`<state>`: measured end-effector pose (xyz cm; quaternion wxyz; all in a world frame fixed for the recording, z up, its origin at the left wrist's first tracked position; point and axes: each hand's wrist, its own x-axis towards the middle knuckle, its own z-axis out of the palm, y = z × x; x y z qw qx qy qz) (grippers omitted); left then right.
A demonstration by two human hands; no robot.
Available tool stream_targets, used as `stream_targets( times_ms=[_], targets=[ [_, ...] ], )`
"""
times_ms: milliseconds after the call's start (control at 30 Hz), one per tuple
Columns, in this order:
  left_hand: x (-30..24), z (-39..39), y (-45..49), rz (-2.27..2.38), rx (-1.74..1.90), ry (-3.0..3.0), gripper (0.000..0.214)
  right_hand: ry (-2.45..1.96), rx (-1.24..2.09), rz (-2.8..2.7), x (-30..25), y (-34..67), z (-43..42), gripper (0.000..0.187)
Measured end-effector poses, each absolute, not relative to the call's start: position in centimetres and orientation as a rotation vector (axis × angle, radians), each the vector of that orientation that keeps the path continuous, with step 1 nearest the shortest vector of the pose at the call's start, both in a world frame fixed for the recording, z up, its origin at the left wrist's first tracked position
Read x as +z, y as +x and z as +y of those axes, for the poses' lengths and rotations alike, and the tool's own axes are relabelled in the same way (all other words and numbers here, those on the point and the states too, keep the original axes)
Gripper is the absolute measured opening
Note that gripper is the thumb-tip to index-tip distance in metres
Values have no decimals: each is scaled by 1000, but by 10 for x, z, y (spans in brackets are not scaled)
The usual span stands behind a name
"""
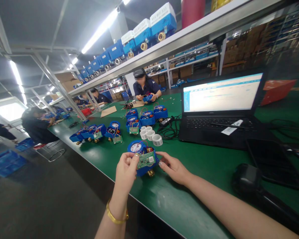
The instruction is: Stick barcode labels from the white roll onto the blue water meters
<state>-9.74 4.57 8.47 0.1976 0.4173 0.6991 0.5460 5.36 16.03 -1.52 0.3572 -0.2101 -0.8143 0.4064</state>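
Observation:
A blue water meter (139,148) with a white dial and brass fittings stands on the green bench (189,205) near its front edge. A small green circuit board (146,160) with a white label sits over the meter's front, joined to it by thin wires. My left hand (126,171) pinches the board's left end between thumb and fingers. My right hand (173,168) touches the board's right end with its fingertips, palm low over the bench. A gold bracelet is on my left wrist.
Three white tape rolls (151,134) lie behind the meter, and more blue meters (139,120) stand further back. An open laptop (219,109) and black cables are at right, a black handheld device (249,186) at near right. Other people work along the bench.

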Motion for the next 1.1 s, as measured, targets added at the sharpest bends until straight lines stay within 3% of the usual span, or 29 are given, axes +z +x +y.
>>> stream_targets(
  times_ms=[267,500,733,1100],
  targets=[
    [72,20,-107,1887,1584,1196,38,-588,1035,-2072,-10,52,161,39],
    [42,33,-137,1912,1750,747,47,-620,1053,-2052,-9,52,164,40],
    [46,52,-126,1557,1540,474,19,-620,1040,-2069,-3,53,168,42],
    [52,51,-163,1638,1647,466,19,-706,1019,-2134,-1,54,168,40]
  ],
)
